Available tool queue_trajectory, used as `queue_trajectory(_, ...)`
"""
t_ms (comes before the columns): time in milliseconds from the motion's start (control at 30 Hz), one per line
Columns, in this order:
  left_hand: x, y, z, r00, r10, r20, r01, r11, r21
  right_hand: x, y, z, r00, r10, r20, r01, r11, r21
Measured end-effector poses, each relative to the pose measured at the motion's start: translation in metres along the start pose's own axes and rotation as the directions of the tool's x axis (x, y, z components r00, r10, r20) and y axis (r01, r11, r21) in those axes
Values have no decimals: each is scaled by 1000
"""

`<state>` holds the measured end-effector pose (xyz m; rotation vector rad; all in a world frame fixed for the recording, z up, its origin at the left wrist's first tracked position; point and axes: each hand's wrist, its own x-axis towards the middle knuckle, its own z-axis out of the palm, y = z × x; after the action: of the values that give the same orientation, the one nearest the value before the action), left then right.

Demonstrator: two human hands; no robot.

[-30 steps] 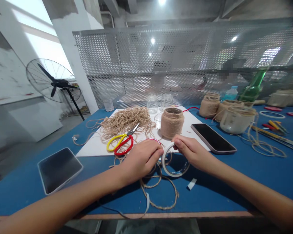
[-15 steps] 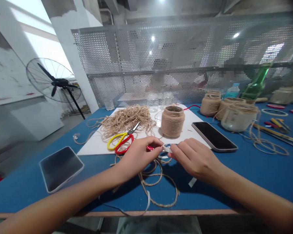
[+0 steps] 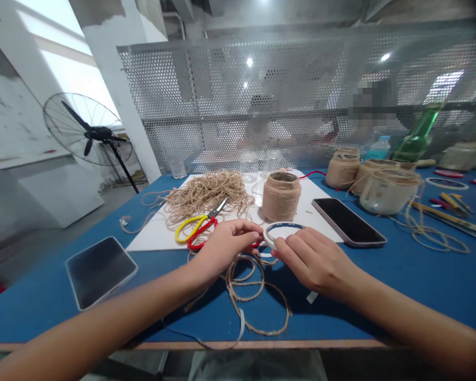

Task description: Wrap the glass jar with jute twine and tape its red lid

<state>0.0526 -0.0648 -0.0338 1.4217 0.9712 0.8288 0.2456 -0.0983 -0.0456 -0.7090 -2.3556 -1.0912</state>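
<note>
My right hand (image 3: 317, 258) grips a narrow roll of white tape (image 3: 268, 230) with a blue inner ring, tilted up over the table's front half. My left hand (image 3: 232, 243) is pinched closed at the roll's left edge; what its fingertips hold is too small to make out. A bit of red shows under those fingertips. Below both hands lie loops of jute cord (image 3: 262, 332) and a thin pale strip (image 3: 241, 323). Red-and-yellow-handled scissors (image 3: 198, 230) rest just beyond my left hand. Behind the roll stands a twine-wrapped jar (image 3: 281, 198).
A heap of jute cord (image 3: 210, 193) lies on a white board (image 3: 150, 238). Phones lie at left (image 3: 101, 272) and right (image 3: 349, 222). More wrapped jars (image 3: 342, 169), a green bottle (image 3: 418, 132) and tools (image 3: 450, 217) stand or lie at right. A perforated metal screen (image 3: 222, 106) rises behind.
The tape roll has tipped up, so its ring opening shows more. My left fingertips have drawn slightly away from it to the left.
</note>
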Motion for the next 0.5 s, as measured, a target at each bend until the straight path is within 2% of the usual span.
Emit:
queue_trajectory(167, 1, -1, -1, 1000, 20, 7, -20, 999, 26, -1, 0, 1, 1000, -9, -2, 9, 1000, 11)
queue_trajectory(300, 0, 1, 1, 998, 23, 61, -25, 999, 37, -3, 0, 0, 999, -31, -19, 32, 999, 44)
queue_trajectory(500, -1, 2, 2, 986, 105, 129, -109, 994, 17, -6, 1, -5, 997, -39, -66, 41, 999, 26)
